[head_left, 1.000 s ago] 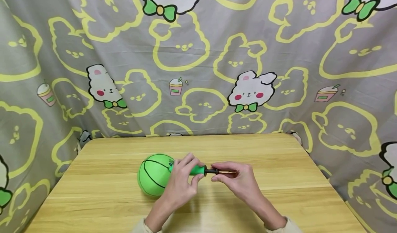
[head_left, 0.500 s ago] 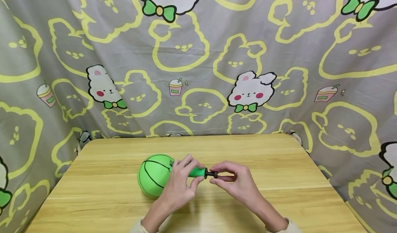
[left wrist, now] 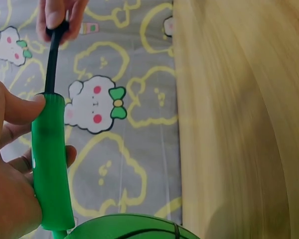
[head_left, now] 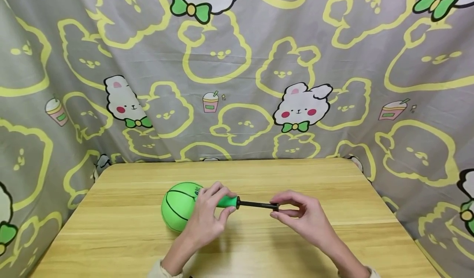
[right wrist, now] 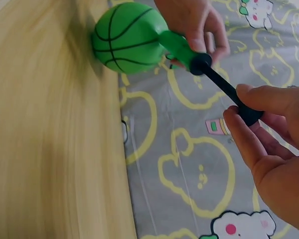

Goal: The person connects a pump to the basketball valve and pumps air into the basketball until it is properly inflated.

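A green ball [head_left: 177, 207] with black basketball lines sits on the table, left of centre. Against its right side is a green hand pump [left wrist: 52, 164], lying level with its far end at the ball. My left hand [head_left: 207, 214] curls round the pump's green barrel, thumb near the black collar. Out of the barrel extends a long black plunger rod [head_left: 257, 205]. At its end, the fingers and thumb of my right hand [head_left: 305, 214] pinch the black plunger knob [right wrist: 250, 114]. In the head view the left hand covers part of the ball and barrel.
The wooden table [head_left: 333, 245] has its far edge against a grey curtain [head_left: 237, 72] printed with yellow outlines and white rabbits. The curtain also hangs along both sides. Light sleeves show at both wrists.
The right hand first pushes the plunger slightly in, then draws it well out to the right. The left hand, pump and ball shift slightly left.
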`<action>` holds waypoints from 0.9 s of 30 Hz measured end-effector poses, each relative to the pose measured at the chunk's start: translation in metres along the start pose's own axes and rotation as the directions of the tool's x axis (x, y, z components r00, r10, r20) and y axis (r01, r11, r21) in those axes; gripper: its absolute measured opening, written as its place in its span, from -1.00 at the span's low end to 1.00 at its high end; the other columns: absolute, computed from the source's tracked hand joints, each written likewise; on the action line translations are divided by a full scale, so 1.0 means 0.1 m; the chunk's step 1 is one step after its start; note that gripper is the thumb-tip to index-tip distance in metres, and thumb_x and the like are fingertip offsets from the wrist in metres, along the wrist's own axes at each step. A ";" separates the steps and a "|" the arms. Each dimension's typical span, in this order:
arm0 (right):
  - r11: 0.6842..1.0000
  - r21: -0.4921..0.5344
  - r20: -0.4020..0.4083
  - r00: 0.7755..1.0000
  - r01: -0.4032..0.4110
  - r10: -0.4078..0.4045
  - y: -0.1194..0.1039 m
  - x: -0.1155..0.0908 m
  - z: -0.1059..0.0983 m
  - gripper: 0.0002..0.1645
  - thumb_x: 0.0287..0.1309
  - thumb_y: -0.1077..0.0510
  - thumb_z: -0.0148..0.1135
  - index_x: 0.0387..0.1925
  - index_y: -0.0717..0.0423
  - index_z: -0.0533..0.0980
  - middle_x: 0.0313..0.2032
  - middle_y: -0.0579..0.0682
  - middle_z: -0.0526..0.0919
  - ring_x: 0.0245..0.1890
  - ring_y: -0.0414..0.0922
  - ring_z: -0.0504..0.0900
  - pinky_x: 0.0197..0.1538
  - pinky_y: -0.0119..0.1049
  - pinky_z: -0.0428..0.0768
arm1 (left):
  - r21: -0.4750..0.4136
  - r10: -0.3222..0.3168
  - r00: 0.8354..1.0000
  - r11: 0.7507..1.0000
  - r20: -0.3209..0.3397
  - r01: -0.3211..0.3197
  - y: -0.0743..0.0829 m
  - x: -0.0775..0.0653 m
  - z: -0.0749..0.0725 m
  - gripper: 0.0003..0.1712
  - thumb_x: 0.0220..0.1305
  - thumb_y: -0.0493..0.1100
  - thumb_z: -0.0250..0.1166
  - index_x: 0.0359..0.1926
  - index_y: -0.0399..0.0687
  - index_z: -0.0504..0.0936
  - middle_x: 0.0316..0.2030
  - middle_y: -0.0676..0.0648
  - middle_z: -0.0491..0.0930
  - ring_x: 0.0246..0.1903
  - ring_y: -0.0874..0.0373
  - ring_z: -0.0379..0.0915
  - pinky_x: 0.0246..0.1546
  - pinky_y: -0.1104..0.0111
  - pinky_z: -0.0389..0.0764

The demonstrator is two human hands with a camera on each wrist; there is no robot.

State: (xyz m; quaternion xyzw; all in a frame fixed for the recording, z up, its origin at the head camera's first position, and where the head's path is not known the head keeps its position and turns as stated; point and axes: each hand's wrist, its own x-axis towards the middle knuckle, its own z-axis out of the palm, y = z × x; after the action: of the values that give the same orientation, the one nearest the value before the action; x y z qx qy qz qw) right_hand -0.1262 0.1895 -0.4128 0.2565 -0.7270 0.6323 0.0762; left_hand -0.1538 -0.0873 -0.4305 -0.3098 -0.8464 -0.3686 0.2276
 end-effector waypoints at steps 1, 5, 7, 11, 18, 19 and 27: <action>1.000 0.006 0.002 1.000 -0.007 0.007 0.00 -0.01 -0.03 -0.68 0.06 0.44 0.48 -0.10 0.28 0.65 -0.09 0.25 0.69 -0.08 -0.05 0.74 -0.12 -0.10 0.70 | 0.000 -0.004 1.000 1.000 -0.003 0.004 -0.01 0.00 -0.01 -0.72 0.12 -0.23 0.50 -0.15 0.08 0.66 -0.21 0.19 0.52 -0.13 0.29 0.52 0.02 0.11 0.36; 0.999 0.020 0.027 0.999 -0.037 0.036 -0.02 -0.03 -0.14 -0.67 0.05 0.43 0.49 -0.11 0.26 0.65 -0.08 0.25 0.68 -0.06 -0.04 0.73 -0.10 -0.09 0.69 | -0.011 -0.012 1.000 1.000 -0.004 0.012 -0.03 0.00 -0.04 -0.72 0.12 -0.23 0.51 -0.16 0.09 0.67 -0.20 0.20 0.52 -0.13 0.29 0.52 0.02 0.11 0.36; 0.999 0.026 0.041 0.999 -0.036 0.035 -0.04 -0.03 -0.19 -0.67 0.05 0.44 0.48 -0.11 0.27 0.64 -0.07 0.23 0.68 -0.06 -0.03 0.73 -0.10 -0.08 0.69 | -0.026 -0.015 1.000 1.000 0.004 0.015 -0.03 0.00 -0.05 -0.72 0.13 -0.23 0.51 -0.15 0.10 0.67 -0.20 0.21 0.53 -0.12 0.29 0.52 0.03 0.11 0.36; 1.000 0.018 0.053 0.999 -0.013 0.012 -0.06 0.00 -0.24 -0.66 0.04 0.47 0.47 -0.11 0.28 0.64 -0.08 0.18 0.69 -0.06 -0.03 0.73 -0.11 -0.08 0.69 | -0.049 -0.029 0.999 0.998 0.018 0.030 -0.01 0.04 -0.05 -0.74 0.16 -0.21 0.50 -0.14 0.12 0.66 -0.19 0.23 0.53 -0.13 0.31 0.51 -0.01 0.13 0.35; 1.000 0.000 0.037 0.999 -0.016 0.016 -0.05 0.03 -0.24 -0.68 0.03 0.44 0.49 -0.13 0.27 0.67 -0.10 0.16 0.73 -0.08 -0.02 0.75 -0.13 -0.08 0.70 | -0.044 -0.059 0.998 0.997 0.002 0.059 0.02 0.05 -0.02 -0.73 0.13 -0.23 0.50 -0.16 0.11 0.67 -0.20 0.22 0.53 -0.17 0.30 0.50 -0.02 0.14 0.35; 1.000 -0.003 0.026 0.999 -0.024 0.024 -0.04 0.03 -0.23 -0.68 0.03 0.43 0.50 -0.13 0.26 0.67 -0.10 0.15 0.74 -0.08 -0.02 0.75 -0.14 -0.09 0.70 | -0.043 -0.058 0.998 0.997 0.000 0.058 0.02 0.05 -0.01 -0.73 0.12 -0.24 0.50 -0.16 0.10 0.67 -0.21 0.21 0.52 -0.17 0.30 0.50 -0.01 0.14 0.35; 0.999 -0.029 -0.040 0.999 -0.026 0.025 0.02 0.08 -0.09 -0.65 0.00 0.43 0.51 -0.10 0.27 0.71 -0.12 0.17 0.77 -0.12 -0.07 0.77 -0.16 -0.13 0.70 | -0.032 -0.036 0.999 0.999 -0.021 0.035 0.05 0.09 0.07 -0.72 0.10 -0.29 0.48 -0.17 0.04 0.66 -0.22 0.15 0.53 -0.16 0.28 0.52 -0.02 0.15 0.34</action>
State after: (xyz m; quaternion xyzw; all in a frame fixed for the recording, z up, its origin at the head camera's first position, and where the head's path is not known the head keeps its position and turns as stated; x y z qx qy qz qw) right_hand -0.1357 0.1956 -0.4091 0.2338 -0.7378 0.6274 0.0862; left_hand -0.1578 -0.0767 -0.4270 -0.2943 -0.8434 -0.3890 0.2251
